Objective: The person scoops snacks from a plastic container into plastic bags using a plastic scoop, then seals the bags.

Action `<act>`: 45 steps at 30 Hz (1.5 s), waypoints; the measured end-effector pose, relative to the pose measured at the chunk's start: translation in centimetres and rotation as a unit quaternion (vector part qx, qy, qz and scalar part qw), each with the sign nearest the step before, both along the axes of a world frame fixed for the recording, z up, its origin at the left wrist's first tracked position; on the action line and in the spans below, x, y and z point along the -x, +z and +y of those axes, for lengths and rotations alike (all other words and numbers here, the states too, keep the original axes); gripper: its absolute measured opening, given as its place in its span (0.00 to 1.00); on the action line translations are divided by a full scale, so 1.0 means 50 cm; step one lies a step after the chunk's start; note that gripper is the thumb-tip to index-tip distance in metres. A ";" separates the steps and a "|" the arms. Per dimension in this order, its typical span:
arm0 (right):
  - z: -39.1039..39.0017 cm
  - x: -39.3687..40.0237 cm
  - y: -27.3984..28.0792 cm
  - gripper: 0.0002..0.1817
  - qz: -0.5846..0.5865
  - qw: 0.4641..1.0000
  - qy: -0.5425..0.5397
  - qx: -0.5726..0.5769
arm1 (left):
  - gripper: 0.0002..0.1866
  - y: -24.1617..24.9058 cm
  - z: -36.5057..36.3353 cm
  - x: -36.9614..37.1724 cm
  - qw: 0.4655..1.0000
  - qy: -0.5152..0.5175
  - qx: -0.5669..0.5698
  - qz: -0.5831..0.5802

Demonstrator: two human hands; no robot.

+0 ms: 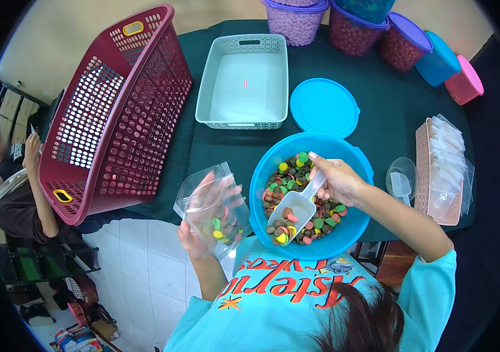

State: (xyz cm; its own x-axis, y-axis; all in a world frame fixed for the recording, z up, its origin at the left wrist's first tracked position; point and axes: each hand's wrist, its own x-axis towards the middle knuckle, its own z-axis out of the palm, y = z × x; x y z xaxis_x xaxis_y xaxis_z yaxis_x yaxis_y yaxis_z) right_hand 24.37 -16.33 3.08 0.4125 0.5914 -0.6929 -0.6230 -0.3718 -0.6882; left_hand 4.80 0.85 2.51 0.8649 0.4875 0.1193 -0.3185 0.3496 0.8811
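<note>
My left hand (pixel 194 237) holds a clear plastic pouch (pixel 206 202), its fingers showing through the film. Several brown, green, yellow and pink pieces lie inside the pouch. Closed round the handle of a white scoop (pixel 298 206) is my right hand (pixel 339 179). The scoop is over the blue tub (pixel 362 170) and carries some of the same coloured pieces. Beneath it, the tub holds many small round pieces (pixel 285 182) in brown, green, pink and yellow. The pouch is left of the tub, apart from the scoop.
A blue lid (pixel 324 107) and a pale green basket (pixel 241 111) lie behind the tub. At left stands a big maroon basket (pixel 138 135). Filled tubs (pixel 405 44) line the back. To the right are a clear cup (pixel 401 176) and a pink tray (pixel 423 152) of plastic bags. Another person sits far left.
</note>
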 end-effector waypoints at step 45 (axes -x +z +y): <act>-0.017 0.066 0.269 0.25 -0.614 0.757 -0.018 -0.222 | 0.43 0.080 -0.104 -0.053 0.864 0.075 -0.495 0.054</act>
State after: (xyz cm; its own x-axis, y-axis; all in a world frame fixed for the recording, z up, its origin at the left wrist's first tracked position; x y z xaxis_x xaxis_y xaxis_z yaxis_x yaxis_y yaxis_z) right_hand 21.09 -17.17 16.51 0.6065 0.6262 0.4899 0.5839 0.0674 -0.8090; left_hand 7.44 -4.34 6.49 0.8325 0.3009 0.4652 -0.1924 -0.6303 0.7521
